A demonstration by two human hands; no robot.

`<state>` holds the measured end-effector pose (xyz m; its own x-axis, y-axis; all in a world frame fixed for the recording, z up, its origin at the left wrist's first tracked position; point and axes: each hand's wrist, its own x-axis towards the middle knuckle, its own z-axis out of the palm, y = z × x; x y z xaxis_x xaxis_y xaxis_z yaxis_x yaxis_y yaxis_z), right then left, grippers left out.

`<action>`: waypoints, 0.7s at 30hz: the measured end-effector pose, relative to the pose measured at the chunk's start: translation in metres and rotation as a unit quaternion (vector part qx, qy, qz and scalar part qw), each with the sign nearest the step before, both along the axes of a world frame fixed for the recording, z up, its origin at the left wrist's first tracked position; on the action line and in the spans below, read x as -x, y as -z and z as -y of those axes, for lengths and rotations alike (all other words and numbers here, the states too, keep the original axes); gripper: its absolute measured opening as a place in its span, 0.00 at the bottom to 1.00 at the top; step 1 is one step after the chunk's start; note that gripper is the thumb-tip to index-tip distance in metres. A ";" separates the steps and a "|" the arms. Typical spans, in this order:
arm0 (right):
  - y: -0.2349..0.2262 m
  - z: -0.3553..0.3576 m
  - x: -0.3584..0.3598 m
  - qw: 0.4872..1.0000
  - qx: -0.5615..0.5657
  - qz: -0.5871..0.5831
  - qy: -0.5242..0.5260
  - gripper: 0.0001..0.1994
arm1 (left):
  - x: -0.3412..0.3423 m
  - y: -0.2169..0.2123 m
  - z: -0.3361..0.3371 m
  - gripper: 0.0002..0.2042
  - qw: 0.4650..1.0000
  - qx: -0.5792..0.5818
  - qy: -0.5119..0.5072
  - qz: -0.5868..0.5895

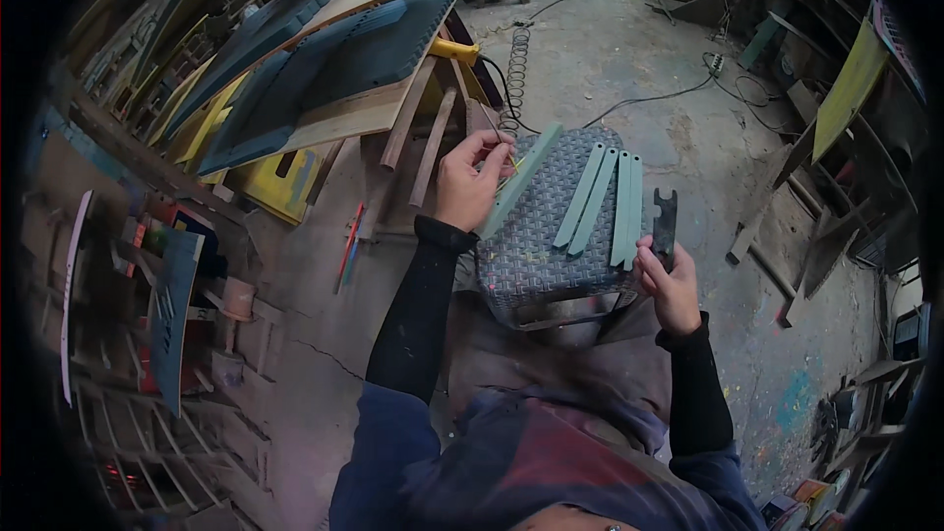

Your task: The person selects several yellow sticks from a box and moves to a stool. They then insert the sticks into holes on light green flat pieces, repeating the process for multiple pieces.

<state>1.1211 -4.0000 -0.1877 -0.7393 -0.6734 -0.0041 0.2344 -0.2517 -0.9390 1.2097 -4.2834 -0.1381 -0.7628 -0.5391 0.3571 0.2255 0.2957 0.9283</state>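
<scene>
My left hand (473, 180) is closed in a pinch on a thin dark stick with a yellow tip, like a slim paintbrush. Just beside it, a wider pale green strip (531, 169) lies slanted along the stool's left side; whether my hand touches it, I cannot tell. In my right hand (673, 293) a dark flat piece with a notched end (666, 216) stands upright between thumb and fingers. Several narrow pale green slats (593, 199), each with a small hole near its far end, lie side by side on the woven grey stool (531, 261) in front of me.
On the left, dark boards with scalloped edges (334, 69) lean over wooden legs, with a yellow tool (454, 50) by their corner. Black cable (649, 99) and a coiled hose (515, 69) cross the concrete floor. Wooden frames and a yellow-green panel (848, 88) stand right.
</scene>
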 end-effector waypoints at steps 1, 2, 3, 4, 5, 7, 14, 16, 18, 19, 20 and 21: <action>0.000 -0.002 0.001 1.000 0.002 0.001 0.001 0.06 | -0.001 -0.003 -0.002 0.07 1.000 0.001 -0.001 -0.011; 0.001 -0.007 0.002 1.000 -0.002 0.002 0.006 0.06 | -0.001 -0.003 -0.009 0.07 1.000 -0.003 0.002 -0.020; 0.002 -0.009 0.003 1.000 -0.006 0.004 0.010 0.06 | -0.001 -0.005 -0.014 0.07 1.000 -0.007 0.005 -0.030; 0.003 -0.010 0.005 1.000 0.001 -0.002 0.010 0.07 | -0.002 -0.007 -0.016 0.07 0.999 -0.015 0.011 -0.049; 0.003 -0.009 0.004 1.000 0.000 -0.001 0.009 0.07 | -0.006 -0.008 -0.019 0.08 0.998 -0.031 0.013 -0.062; 0.001 -0.008 0.002 1.000 -0.001 0.001 0.007 0.07 | -0.018 -0.010 -0.019 0.08 0.994 -0.061 0.015 -0.087; 0.006 -0.012 0.002 1.000 -0.015 -0.002 0.016 0.08 | -0.049 0.027 -0.030 0.07 0.977 -0.201 -0.053 -0.053; 0.007 -0.012 0.002 1.000 -0.017 -0.003 0.016 0.08 | -0.053 0.050 -0.030 0.07 0.965 -0.245 -0.081 -0.057; 0.010 -0.010 0.002 1.000 -0.011 -0.001 0.006 0.08 | -0.057 0.065 -0.033 0.07 0.953 -0.279 -0.106 -0.044; 0.010 -0.010 0.002 1.000 -0.008 0.001 0.002 0.08 | -0.057 0.071 -0.032 0.07 0.947 -0.296 -0.118 -0.037; 0.010 -0.009 0.002 1.000 -0.010 -0.001 0.000 0.08 | -0.057 0.075 -0.030 0.07 0.947 -0.295 -0.121 -0.028; 0.009 -0.008 0.002 1.000 -0.012 -0.002 -0.003 0.07 | -0.055 0.079 -0.028 0.07 0.946 -0.302 -0.114 -0.023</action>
<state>1.1194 -3.9918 -0.1969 -0.7358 -0.6769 -0.0171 0.2314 -0.2276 -0.9459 1.2651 -4.2557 -0.2170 -0.5923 -0.8048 -0.0379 0.2647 -0.2389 0.9343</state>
